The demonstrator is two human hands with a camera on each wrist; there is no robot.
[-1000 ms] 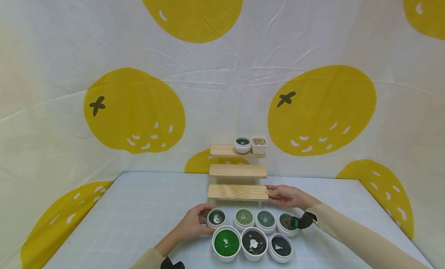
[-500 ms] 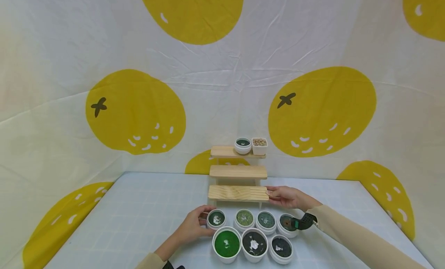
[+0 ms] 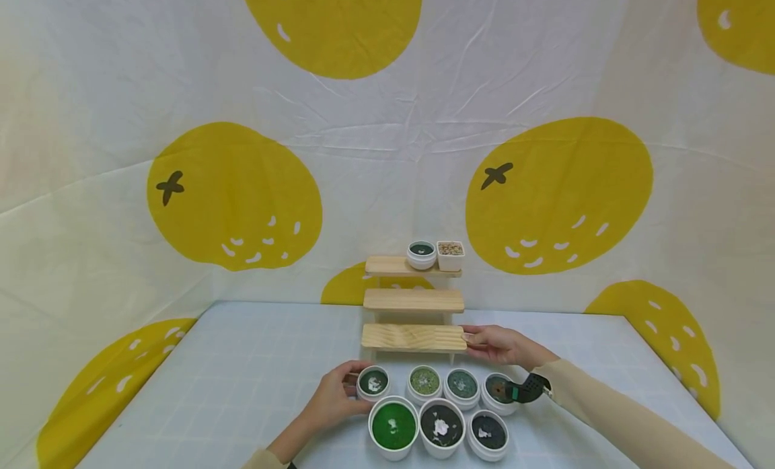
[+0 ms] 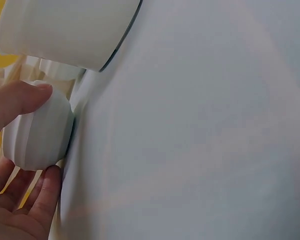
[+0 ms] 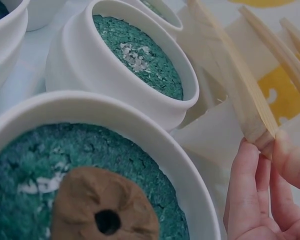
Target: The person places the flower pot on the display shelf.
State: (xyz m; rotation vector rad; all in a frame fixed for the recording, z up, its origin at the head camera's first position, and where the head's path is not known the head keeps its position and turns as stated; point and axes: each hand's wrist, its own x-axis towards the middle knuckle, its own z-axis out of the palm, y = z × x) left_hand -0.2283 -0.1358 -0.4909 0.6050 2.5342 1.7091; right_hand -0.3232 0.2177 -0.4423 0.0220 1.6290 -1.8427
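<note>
My left hand grips a small white pot filled with dark green material, at the left end of the back row of pots. In the left wrist view, thumb and fingers span the sides of this pot, low over the tabletop. My right hand pinches the right end of the lowest board of a three-step wooden shelf. Seen from the right wrist, the thumb and fingertips hold the tip of that board.
Several white pots with green or dark fillings crowd before the shelf, including a bright green one. Under my right wrist sits a pot with a brown piece. The top board bears a round pot and a square pot.
The small pot in my left hand has shifted very slightly left. My right hand stays on the board's end, and the shelf has not visibly moved.
</note>
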